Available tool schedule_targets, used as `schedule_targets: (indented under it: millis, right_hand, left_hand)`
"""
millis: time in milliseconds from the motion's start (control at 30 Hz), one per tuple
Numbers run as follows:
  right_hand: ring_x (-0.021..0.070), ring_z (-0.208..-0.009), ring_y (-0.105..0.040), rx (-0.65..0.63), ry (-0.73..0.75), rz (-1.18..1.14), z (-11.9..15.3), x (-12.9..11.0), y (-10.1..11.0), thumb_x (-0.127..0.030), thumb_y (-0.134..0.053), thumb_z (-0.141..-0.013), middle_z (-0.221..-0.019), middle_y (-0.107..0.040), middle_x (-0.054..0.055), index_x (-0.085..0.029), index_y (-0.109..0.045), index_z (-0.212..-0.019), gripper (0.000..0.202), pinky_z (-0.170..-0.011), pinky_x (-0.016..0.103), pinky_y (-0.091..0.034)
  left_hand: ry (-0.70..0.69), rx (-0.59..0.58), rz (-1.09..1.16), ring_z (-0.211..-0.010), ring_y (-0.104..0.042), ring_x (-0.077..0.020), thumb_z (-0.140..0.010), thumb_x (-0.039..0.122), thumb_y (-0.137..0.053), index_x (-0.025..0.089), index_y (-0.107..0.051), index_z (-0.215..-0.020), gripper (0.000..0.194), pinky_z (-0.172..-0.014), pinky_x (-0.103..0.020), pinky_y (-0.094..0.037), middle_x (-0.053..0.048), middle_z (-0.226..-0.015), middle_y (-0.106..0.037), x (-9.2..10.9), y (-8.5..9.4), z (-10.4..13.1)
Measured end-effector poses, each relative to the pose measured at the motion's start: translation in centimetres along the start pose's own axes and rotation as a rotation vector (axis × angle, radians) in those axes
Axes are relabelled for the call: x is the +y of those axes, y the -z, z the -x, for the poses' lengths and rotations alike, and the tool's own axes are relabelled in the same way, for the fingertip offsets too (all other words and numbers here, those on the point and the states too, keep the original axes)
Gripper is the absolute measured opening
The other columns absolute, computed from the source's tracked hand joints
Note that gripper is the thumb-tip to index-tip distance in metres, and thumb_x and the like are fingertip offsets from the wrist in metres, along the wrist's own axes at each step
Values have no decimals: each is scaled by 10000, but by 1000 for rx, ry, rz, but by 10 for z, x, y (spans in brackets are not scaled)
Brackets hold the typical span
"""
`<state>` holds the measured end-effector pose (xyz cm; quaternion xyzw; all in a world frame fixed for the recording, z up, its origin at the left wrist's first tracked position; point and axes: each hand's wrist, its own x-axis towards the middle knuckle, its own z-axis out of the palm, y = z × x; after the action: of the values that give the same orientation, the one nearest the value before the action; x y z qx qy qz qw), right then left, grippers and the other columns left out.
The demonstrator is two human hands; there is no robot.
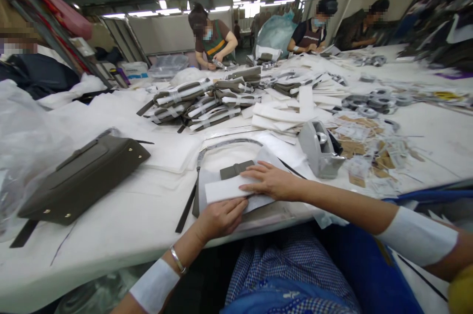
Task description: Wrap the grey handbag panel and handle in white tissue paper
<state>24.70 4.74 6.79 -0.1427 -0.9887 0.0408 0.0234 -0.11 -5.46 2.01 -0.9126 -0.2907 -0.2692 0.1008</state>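
A grey-olive handbag (196,205) lies flat in front of me, partly covered by thin grey-white paper. Its wrapped handle (231,143) arches away from me, and a dark strap hangs at its left. On top rests a folded strip of white foam sheet (223,190), just short of the bag's flap tab (235,169). My left hand (224,216) grips the near edge of the strip with bent fingers; its thumb is hidden. Spread across the strip's right end and the tab are the fingers of my right hand (271,181), lying flat.
Another handbag (88,178) lies on its side at left, beside clear plastic. A grey tape dispenser (320,149) stands to the right, near tagged cards (384,156). Wrapped handbags (195,102) and white foam strips (283,114) are piled beyond. Co-workers (214,40) sit across the table.
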Motion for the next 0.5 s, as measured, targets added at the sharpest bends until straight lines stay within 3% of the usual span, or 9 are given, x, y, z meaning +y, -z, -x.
schedule_targets:
  millis: [133,233,300,333,400,500]
  right_hand:
    - [301,-1451,-326,-33,-14,-54,2,-1,-10,-105,-482,-937,-1551,-419,42,-283,-465,-1447,541,-1176,577,-231]
    - [284,-1438,-359,-55,-10,-39,3,-6,-10,-115,-468,-949,-1555,-410,26,-265,-469,-1443,517,-1154,518,-315]
    - [264,-1429,-378,-39,27,36,0,-5,-9,-98,-446,-955,-1553,-414,2,-272,-463,-1447,522,-1116,462,-381]
    - [252,-1416,-400,-25,49,81,-2,-4,-9,-93,-446,-955,-1549,-420,-6,-278,-476,-1436,516,-1077,423,-423]
    - [206,-1364,-471,13,67,168,-6,1,-12,-88,-423,-972,-1528,-454,-19,-304,-522,-1395,485,-1020,339,-458]
    - [166,-1303,-531,57,72,250,-5,-1,-17,-138,-393,-1006,-1433,-567,-15,-285,-630,-1275,387,-995,277,-459]
  left_hand:
    - [25,-29,-20,-899,-722,-173,-937,147,-481,110,-626,-1168,276,-785,-259,-599,-88,-1068,-746,17,14,-17]
    - [153,67,-105,-825,-716,-132,-944,167,-518,165,-624,-1204,281,-749,-204,-564,-40,-1038,-749,34,27,-30]
    - [265,113,-173,-966,-706,-169,-954,254,-533,236,-556,-1336,383,-833,-246,-553,-27,-1155,-722,34,25,-29]
    - [330,68,-168,-1102,-664,-209,-977,310,-473,254,-466,-1426,452,-902,-302,-544,-44,-1291,-660,30,19,-27]
    - [324,-3,-118,-1299,-534,-269,-1005,361,-310,267,-239,-1542,549,-980,-413,-521,-72,-1478,-503,18,-4,-21]
    - [338,-33,-120,-1346,-460,-389,-967,485,-345,211,-123,-1567,696,-988,-563,-495,-167,-1555,-370,8,-43,-9]
